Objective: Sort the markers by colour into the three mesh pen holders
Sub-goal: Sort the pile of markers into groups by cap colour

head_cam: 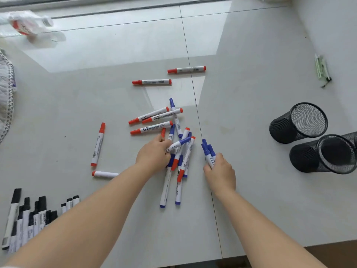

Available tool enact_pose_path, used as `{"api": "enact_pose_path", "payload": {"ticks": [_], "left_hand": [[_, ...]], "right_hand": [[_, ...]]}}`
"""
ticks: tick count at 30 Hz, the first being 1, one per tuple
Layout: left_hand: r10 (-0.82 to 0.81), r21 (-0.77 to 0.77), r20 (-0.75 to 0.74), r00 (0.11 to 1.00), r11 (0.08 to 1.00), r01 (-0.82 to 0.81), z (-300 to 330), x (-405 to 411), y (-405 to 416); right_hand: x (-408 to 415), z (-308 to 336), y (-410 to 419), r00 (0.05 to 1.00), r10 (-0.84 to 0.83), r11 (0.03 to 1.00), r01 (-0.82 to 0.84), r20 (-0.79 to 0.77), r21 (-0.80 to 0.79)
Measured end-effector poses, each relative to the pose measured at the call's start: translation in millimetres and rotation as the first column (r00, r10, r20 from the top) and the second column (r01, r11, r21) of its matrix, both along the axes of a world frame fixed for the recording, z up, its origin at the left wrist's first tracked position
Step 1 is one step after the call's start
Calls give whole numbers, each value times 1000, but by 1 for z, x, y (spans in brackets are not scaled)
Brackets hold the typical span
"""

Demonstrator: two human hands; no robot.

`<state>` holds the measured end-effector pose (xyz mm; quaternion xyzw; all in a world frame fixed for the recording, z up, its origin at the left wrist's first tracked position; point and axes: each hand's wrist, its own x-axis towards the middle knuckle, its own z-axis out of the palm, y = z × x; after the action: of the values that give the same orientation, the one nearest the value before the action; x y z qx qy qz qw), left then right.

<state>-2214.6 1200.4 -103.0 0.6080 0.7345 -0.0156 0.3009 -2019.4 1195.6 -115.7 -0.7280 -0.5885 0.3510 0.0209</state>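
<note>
Red and blue whiteboard markers lie in a mixed pile (179,151) at the middle of the white surface. My left hand (153,154) rests on the pile, fingers pinching a blue marker (178,144). To its right, my right hand (220,171) grips a small bunch of blue markers (207,150), caps pointing away from me. Loose red markers (151,82) lie farther off, with one (98,145) to the left. A group of black markers (29,217) lies at the near left. Black mesh pen holders (298,122) (326,153) stand at the right; a third is cut off by the frame edge.
A crumpled clear plastic bag (29,24) lies at the far left by the window track. A quilted cloth (6,89) pokes in at the left edge. A small green packet (321,67) lies at the far right. The surface's front edge runs near the bottom right.
</note>
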Motion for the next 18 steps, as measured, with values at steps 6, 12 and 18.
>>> {"api": "enact_pose_path", "payload": {"ticks": [6, 12, 18], "left_hand": [[-126, 36, -98, 987, 991, 130, -4, -6, -1], [-240, 68, -204, 949, 964, 258, -2, -8, 7], [-233, 215, -208, 950, 937, 276, 2, -8, 10]], "right_hand": [[1, 6, 3, 964, -182, 983, 172, -195, -66], [-1, 10, 8, 894, -339, 940, 336, -291, -62], [-7, 11, 2, 868, -376, 927, 356, -323, -123]]}}
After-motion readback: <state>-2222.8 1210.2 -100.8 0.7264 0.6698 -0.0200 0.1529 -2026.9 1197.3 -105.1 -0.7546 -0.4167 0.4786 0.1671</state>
